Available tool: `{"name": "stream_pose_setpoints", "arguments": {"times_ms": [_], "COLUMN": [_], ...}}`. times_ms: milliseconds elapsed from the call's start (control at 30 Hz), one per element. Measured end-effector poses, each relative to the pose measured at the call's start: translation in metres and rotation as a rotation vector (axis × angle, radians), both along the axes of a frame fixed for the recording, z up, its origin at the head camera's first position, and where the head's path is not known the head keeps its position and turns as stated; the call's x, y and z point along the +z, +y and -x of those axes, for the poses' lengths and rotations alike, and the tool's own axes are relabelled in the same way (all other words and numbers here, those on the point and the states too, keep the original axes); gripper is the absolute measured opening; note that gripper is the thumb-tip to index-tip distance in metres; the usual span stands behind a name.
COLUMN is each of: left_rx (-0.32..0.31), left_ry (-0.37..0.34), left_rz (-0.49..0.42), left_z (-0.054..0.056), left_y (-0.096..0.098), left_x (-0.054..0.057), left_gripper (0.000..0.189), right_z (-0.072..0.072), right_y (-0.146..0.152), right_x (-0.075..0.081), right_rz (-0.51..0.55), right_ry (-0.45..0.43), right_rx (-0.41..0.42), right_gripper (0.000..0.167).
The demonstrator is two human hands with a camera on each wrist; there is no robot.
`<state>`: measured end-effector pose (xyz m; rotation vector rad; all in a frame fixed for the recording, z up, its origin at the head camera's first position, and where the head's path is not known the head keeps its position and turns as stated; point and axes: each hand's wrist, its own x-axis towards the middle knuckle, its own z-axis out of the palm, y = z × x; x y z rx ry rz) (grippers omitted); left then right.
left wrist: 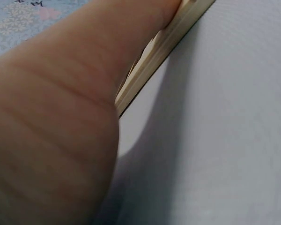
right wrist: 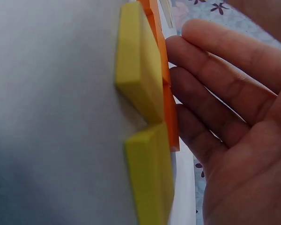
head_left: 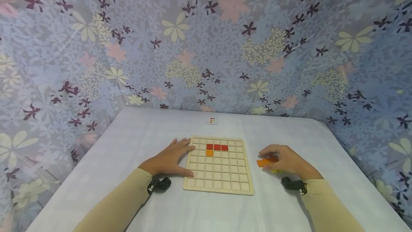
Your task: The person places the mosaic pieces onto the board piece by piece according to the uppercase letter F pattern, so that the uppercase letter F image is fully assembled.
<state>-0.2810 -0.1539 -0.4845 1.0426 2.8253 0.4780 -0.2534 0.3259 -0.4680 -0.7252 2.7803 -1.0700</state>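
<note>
A wooden grid board lies on the white table. A red three-square bar sits in its upper rows, with one orange square under the bar's left end. My left hand lies flat on the table, fingers straight, touching the board's left edge; in the left wrist view the hand fills the frame. To the right of the board, my right hand curls over an orange piece and holds it. The orange piece lies against yellow pieces, and my fingers touch it.
A small printed card lies near the table's far edge. Floral cloth walls the table at the back and both sides. Black wrist cameras sit at both sleeves. A yellow piece peeks out under the right hand.
</note>
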Motion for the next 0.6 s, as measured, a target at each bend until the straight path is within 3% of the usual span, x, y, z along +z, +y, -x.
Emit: {"name": "stream_pose_setpoints", "arguments": {"times_ms": [600], "left_rx": [0.010], "left_ry": [-0.010], "left_rz": [-0.002], "left_z": [-0.0016], "left_y": [0.0010], "left_x": [0.0010], "left_gripper": [0.117], "right_z": [-0.0024], "right_y": [-0.0064], "right_x": [0.0022], "right_rz": [-0.002], "right_ry": [-0.017], "right_rx": [-0.016], "right_gripper": [0.033]}}
